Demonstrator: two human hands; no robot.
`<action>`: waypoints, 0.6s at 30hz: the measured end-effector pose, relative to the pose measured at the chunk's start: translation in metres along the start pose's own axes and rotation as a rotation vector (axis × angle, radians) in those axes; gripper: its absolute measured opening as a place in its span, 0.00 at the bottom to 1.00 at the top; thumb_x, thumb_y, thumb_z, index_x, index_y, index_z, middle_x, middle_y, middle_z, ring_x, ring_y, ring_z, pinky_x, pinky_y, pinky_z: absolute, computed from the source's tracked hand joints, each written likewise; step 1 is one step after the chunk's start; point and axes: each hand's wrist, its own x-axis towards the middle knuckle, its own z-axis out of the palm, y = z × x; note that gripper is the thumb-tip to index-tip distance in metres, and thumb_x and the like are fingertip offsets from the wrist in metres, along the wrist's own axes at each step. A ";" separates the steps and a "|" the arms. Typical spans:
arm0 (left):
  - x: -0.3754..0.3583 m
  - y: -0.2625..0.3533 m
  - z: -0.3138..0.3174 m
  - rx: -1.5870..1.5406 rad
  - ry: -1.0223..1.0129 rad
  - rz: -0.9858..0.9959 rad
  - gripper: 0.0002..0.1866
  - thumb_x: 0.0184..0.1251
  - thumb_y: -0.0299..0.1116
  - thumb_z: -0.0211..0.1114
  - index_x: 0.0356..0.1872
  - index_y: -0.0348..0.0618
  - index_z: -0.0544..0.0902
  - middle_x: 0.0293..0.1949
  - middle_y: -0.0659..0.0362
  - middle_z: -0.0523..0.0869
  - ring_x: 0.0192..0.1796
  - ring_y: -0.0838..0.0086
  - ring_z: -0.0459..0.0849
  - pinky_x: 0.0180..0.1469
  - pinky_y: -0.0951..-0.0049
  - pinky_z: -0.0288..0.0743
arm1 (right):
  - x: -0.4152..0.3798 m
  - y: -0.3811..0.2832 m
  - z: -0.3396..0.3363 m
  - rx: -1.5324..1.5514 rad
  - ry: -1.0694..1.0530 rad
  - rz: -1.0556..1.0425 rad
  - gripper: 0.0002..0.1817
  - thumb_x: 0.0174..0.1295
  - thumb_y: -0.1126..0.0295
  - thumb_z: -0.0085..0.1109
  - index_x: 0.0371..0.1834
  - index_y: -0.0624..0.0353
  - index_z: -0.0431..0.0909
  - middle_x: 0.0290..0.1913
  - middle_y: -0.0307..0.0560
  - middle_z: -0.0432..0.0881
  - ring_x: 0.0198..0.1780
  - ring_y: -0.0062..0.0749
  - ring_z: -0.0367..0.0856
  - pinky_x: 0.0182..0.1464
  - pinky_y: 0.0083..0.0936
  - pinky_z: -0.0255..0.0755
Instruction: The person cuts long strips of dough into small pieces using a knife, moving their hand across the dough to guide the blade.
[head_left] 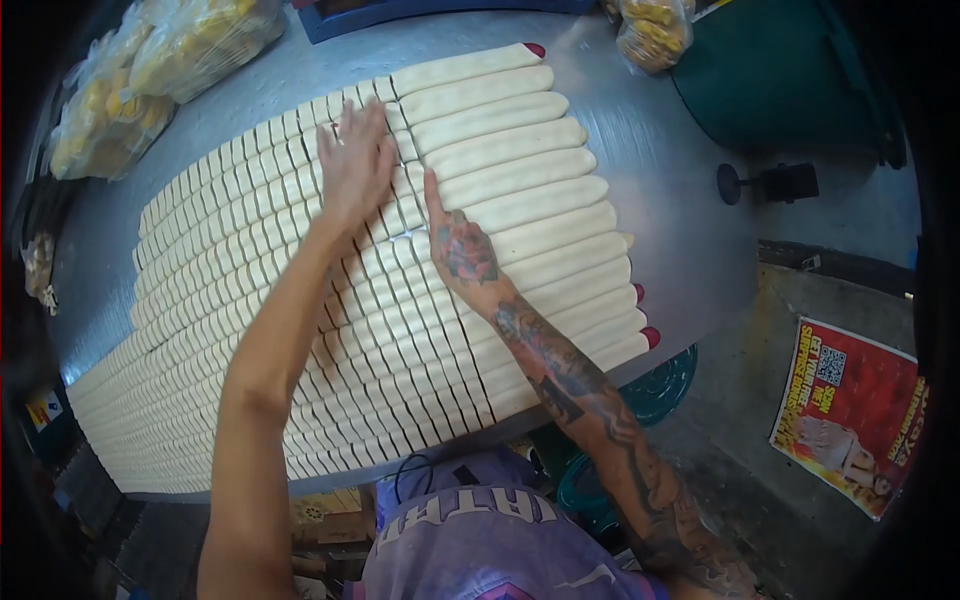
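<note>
Long pale dough rolls (530, 190) lie side by side across the metal table, their uncut ends at the right. Cuts divide the rest into rows of small dough pieces (230, 270). My left hand (355, 165) rests on the cut pieces near the far side, fingers spread and holding nothing. Just right of it, my right hand (462, 245) is at the border between pieces and uncut rolls. Its index finger stretches forward and the other fingers curl under; what they hold is hidden. Dark red tips (651, 338) show at a few roll ends.
Plastic bags with yellow contents (205, 45) lie at the far left, another bag (655, 35) at the far right. A dark green bin (780, 75) and a small black stand (785, 184) are on the right. Beyond the table (690, 220) hangs a red poster (850, 410).
</note>
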 end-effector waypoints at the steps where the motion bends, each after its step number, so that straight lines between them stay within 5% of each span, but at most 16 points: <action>1: -0.025 0.019 -0.006 0.010 -0.109 0.030 0.32 0.90 0.46 0.51 0.86 0.44 0.69 0.88 0.56 0.68 0.91 0.52 0.59 0.88 0.27 0.40 | -0.003 -0.009 -0.027 -0.146 -0.140 -0.025 0.45 0.73 0.77 0.54 0.93 0.65 0.48 0.35 0.58 0.86 0.39 0.43 0.91 0.42 0.36 0.87; 3: -0.053 0.033 -0.002 0.022 -0.221 0.060 0.32 0.90 0.46 0.51 0.86 0.43 0.69 0.88 0.56 0.68 0.91 0.53 0.60 0.88 0.29 0.41 | -0.005 -0.010 -0.022 0.003 -0.021 -0.006 0.46 0.73 0.77 0.55 0.93 0.65 0.47 0.37 0.60 0.87 0.40 0.47 0.91 0.44 0.38 0.87; 6: -0.078 0.044 0.009 0.102 -0.074 0.123 0.32 0.89 0.47 0.51 0.86 0.43 0.69 0.88 0.57 0.69 0.90 0.57 0.62 0.88 0.32 0.44 | -0.029 -0.009 -0.027 0.217 0.095 -0.046 0.48 0.71 0.77 0.55 0.93 0.67 0.45 0.39 0.68 0.88 0.42 0.59 0.90 0.47 0.47 0.87; 10: -0.081 0.040 0.014 0.110 -0.050 0.113 0.33 0.90 0.48 0.50 0.87 0.44 0.68 0.88 0.57 0.69 0.90 0.57 0.62 0.88 0.32 0.45 | -0.101 -0.007 -0.012 0.117 0.043 -0.016 0.49 0.70 0.78 0.55 0.94 0.66 0.44 0.37 0.64 0.87 0.41 0.54 0.91 0.44 0.45 0.87; 12: -0.087 0.050 0.007 0.113 -0.033 0.012 0.33 0.91 0.48 0.50 0.88 0.45 0.66 0.89 0.56 0.67 0.91 0.54 0.60 0.87 0.28 0.43 | -0.133 -0.017 -0.029 0.144 -0.240 0.148 0.49 0.69 0.79 0.54 0.94 0.66 0.43 0.40 0.66 0.87 0.40 0.55 0.90 0.44 0.46 0.87; 14: -0.114 0.069 -0.004 0.002 -0.009 -0.018 0.34 0.91 0.48 0.50 0.89 0.46 0.64 0.90 0.56 0.65 0.92 0.52 0.58 0.87 0.26 0.40 | -0.149 -0.008 -0.006 0.184 -0.094 0.071 0.50 0.68 0.79 0.55 0.94 0.66 0.44 0.39 0.65 0.86 0.36 0.53 0.89 0.41 0.44 0.86; 16: -0.151 0.093 -0.014 0.066 -0.274 0.033 0.33 0.91 0.47 0.50 0.89 0.47 0.64 0.90 0.57 0.64 0.92 0.54 0.58 0.89 0.30 0.39 | -0.156 -0.007 0.003 0.096 0.080 0.005 0.53 0.64 0.79 0.56 0.94 0.70 0.41 0.33 0.53 0.81 0.33 0.39 0.84 0.37 0.32 0.83; 18: -0.187 0.105 -0.005 0.081 -0.265 0.091 0.33 0.90 0.46 0.51 0.89 0.46 0.65 0.89 0.57 0.67 0.91 0.57 0.60 0.89 0.33 0.40 | -0.172 -0.006 0.009 0.106 0.147 -0.028 0.53 0.65 0.79 0.55 0.94 0.69 0.41 0.33 0.54 0.81 0.34 0.40 0.85 0.37 0.32 0.84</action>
